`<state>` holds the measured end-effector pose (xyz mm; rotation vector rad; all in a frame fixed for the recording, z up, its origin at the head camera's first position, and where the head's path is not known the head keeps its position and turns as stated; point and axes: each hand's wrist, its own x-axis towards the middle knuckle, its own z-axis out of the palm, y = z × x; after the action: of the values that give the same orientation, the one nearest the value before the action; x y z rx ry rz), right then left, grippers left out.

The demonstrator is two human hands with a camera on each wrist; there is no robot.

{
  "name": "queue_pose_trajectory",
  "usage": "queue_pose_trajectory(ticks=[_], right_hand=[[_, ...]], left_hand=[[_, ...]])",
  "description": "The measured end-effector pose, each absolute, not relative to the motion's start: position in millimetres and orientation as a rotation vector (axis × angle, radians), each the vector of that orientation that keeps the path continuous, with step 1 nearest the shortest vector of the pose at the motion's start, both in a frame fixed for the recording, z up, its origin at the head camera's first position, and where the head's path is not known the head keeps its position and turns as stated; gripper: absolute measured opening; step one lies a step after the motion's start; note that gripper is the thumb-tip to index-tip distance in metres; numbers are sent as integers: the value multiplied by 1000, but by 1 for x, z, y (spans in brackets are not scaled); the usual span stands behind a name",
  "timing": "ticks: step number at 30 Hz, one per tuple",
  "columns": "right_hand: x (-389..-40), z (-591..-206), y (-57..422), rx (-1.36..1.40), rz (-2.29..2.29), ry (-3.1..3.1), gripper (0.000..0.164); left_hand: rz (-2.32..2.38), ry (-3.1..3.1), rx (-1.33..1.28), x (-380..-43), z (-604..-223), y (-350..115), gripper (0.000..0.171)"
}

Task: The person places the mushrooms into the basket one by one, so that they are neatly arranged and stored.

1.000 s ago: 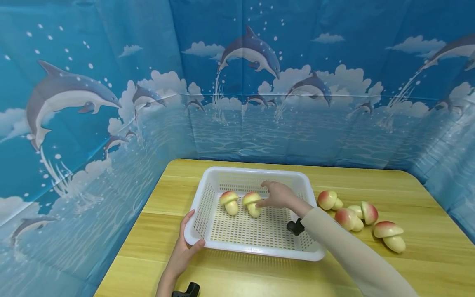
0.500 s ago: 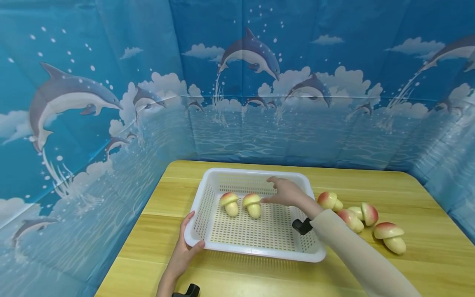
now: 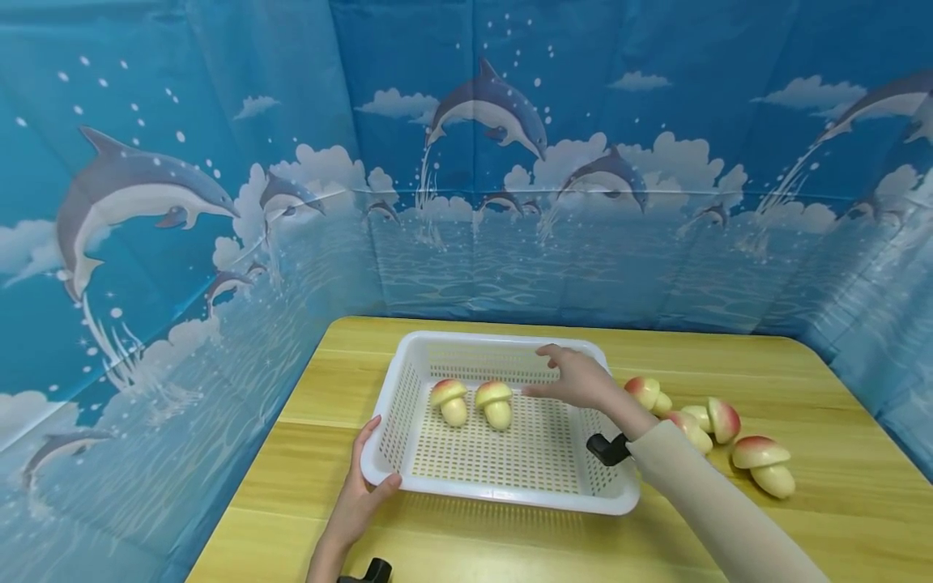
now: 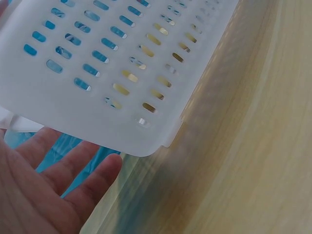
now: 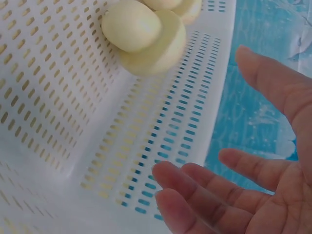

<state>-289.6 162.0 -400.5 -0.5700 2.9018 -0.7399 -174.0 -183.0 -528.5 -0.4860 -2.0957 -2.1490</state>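
Note:
Two toy mushrooms, a left one (image 3: 453, 411) and a right one (image 3: 498, 414), lie side by side in a white perforated plastic basket (image 3: 503, 492). Their caps are yellow with a red tint, their stems pale. My left hand (image 3: 355, 502) holds the basket's near left corner, thumb at the front rim and fingers along the left side; the left wrist view shows its fingers (image 4: 95, 180) beside the corner. Over the basket's right part, my right hand (image 3: 583, 380) has its thumb and fingers spread apart with nothing between them, to the right of both mushrooms.
Right of the basket, several more toy mushrooms lie on the wooden table (image 3: 838, 421), the nearest mushroom (image 3: 764, 465) apart from a small cluster (image 3: 688, 429). A blue dolphin-print curtain (image 3: 466, 251) stands along the back and sides.
My right hand has let go of the right mushroom in the basket, drawing back to the right and opening a gap. The left hand stays at the basket's corner.

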Motion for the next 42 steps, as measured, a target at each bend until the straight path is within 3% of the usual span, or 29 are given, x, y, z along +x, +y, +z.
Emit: queue_pose_trajectory(ticks=[42], right_hand=[[-263,-375,227,-373,-933,3020,91]], left_hand=[[-2158,-2095,-464,-176,-531,-183,83]])
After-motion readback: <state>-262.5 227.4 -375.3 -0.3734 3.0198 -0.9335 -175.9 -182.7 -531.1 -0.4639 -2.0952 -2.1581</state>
